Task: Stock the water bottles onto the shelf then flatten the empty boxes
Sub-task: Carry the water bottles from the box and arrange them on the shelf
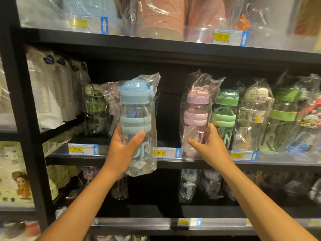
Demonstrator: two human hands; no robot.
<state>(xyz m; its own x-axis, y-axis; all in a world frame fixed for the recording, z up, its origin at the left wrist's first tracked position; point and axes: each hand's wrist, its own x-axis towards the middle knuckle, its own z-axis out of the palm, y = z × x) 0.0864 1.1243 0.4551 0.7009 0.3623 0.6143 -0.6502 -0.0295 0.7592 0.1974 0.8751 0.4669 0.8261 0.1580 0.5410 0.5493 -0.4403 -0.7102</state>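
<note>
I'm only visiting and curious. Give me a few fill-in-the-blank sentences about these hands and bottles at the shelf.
1. The left hand holds the left bottle, whose lid is ____.
2. The right hand grips the right bottle, whose lid is ____.
3. The price tag between the two hands reads ____.
4. Both bottles are wrapped in clear ____.

Missing words: blue; pink; 18.00; plastic.
</note>
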